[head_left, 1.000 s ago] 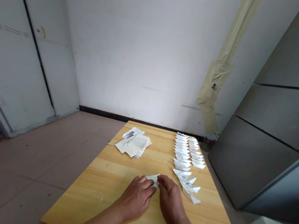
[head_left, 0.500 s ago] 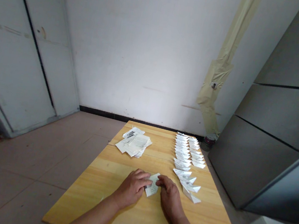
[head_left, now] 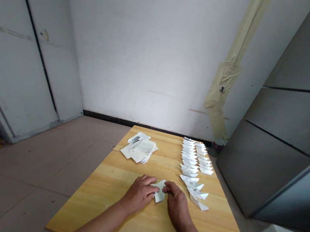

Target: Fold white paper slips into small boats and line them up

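White paper [head_left: 159,196] | left hand [head_left: 139,194]: pinching left side | right hand [head_left: 176,201]: pinching right side

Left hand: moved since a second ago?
Yes. Against the table, the left hand has shifted slightly left, farther from the folded papers.

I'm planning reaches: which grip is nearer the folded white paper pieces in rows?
Right: the right grip is just left of the folded white paper pieces; the left grip is farther left, across the small pale paper sheet.
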The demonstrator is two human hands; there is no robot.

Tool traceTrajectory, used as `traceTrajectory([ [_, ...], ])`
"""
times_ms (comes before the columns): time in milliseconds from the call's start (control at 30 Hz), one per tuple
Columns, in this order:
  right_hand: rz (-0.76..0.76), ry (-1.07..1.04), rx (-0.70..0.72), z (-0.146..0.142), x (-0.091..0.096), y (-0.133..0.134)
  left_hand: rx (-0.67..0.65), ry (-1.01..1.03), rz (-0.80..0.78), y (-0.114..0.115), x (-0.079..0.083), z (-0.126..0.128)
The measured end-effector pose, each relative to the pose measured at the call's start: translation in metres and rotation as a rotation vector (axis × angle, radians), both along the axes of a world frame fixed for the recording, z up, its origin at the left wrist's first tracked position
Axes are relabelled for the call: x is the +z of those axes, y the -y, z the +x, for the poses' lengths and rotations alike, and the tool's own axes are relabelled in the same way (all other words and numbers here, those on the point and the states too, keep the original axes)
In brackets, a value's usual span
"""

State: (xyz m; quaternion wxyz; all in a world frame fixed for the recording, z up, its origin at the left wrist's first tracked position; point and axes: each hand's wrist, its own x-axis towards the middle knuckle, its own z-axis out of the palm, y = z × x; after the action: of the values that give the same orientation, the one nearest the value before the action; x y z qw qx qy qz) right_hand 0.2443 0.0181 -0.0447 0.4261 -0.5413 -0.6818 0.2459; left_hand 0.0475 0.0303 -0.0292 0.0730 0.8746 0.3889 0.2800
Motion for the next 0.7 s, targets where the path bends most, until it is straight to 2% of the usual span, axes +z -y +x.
traceTrajectory([
  [400,0.057,0.040,0.041,0.002,-0.003,0.001,-0.093,-0.137,0.056,0.010,0.016,0.009],
  [700,0.030,0.119,0.052,0.000,0.009,0.008,-0.055,-0.031,-0.010,0.003,0.003,0.012],
])
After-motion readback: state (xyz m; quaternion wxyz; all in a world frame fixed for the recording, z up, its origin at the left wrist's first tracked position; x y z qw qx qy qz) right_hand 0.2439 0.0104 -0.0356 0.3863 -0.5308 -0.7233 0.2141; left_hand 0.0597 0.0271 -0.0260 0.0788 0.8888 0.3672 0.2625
